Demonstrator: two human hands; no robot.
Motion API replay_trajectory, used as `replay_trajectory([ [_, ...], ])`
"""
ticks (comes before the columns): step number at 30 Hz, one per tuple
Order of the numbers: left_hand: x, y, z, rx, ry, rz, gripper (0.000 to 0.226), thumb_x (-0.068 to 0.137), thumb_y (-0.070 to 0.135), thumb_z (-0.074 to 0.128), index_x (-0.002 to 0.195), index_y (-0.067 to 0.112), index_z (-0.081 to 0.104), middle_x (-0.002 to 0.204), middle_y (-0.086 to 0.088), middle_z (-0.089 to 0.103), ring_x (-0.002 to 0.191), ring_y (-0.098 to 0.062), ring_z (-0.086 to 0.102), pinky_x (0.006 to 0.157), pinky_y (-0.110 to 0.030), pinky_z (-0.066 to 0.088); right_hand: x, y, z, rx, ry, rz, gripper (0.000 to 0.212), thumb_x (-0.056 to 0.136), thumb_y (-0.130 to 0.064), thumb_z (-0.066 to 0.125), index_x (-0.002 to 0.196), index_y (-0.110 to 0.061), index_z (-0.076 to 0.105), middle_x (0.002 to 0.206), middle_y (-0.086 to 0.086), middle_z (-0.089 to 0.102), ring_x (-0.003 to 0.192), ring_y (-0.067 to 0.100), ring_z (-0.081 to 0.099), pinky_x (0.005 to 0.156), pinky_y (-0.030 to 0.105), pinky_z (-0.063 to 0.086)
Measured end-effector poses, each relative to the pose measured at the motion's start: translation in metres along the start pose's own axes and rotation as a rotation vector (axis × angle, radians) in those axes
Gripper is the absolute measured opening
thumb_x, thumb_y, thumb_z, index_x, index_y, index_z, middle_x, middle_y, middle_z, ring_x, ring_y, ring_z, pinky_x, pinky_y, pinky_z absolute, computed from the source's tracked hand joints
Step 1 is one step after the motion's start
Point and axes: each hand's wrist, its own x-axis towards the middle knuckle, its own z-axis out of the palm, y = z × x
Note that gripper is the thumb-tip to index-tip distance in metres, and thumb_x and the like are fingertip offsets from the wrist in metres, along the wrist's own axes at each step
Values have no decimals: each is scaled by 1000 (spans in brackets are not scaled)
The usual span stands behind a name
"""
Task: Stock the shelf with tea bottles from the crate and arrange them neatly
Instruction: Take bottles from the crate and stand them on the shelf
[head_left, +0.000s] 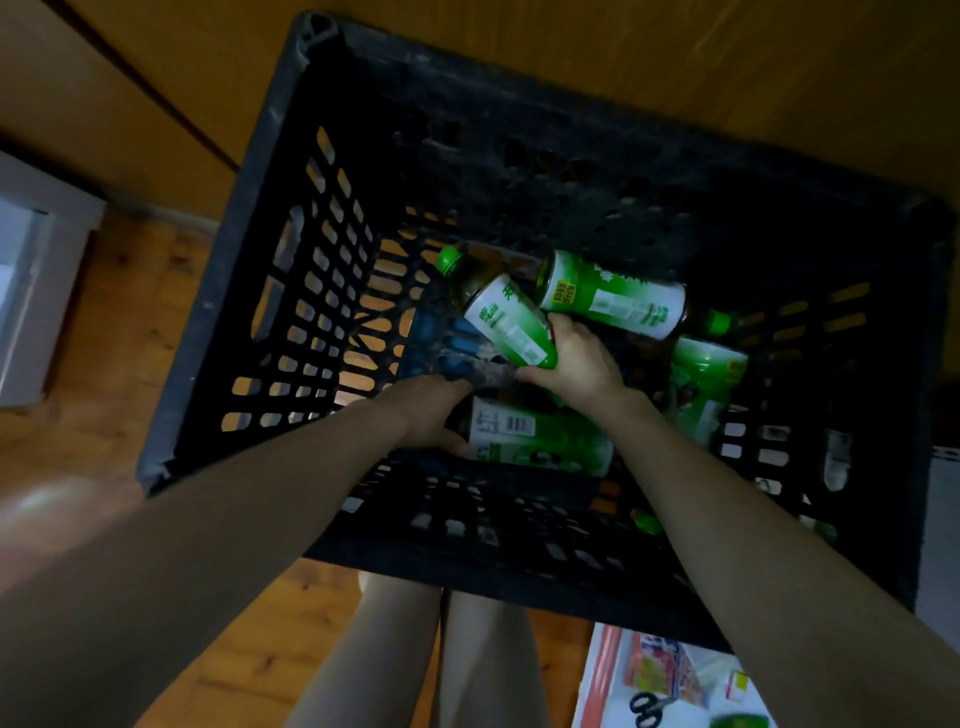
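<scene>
Both hands are down in the black crate (291, 291). Right hand (576, 358) is closed around a tilted tea bottle (506, 322); left hand (428, 415) grips the end of a lying bottle (540, 441). Risk: the lifted bottle knocks the bottle beside it (613, 296), or the one-end grip slips.

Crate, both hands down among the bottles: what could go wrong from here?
1. The right hand grips a tilted bottle only at its lower end; it may slip as it is lifted.
2. That bottle leans against a second bottle; pulling it out could set that one rolling.
3. The left hand closes on a lying bottle deep in the dark crate, so the grip is hard to judge.
</scene>
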Motion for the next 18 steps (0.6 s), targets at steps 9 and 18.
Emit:
replay_trajectory([
  [9,-16,16,-17,-194,101,16,63,63,41,81,111,13,50,111,-7,57,98,-22,54,75,-31,47,-27,9,-21,148,100,-38,53,77,-22,70,125,-9,49,115,10,62,105,26,58,79,30,46],
  [18,-80,61,-65,-105,273,32,57,58,42,79,100,20,48,92,-2,57,87,-23,54,67,-34,44,-118,13,-92,384,276,-42,56,72,-15,75,124,-12,54,99,-6,59,94,11,56,65,1,39],
])
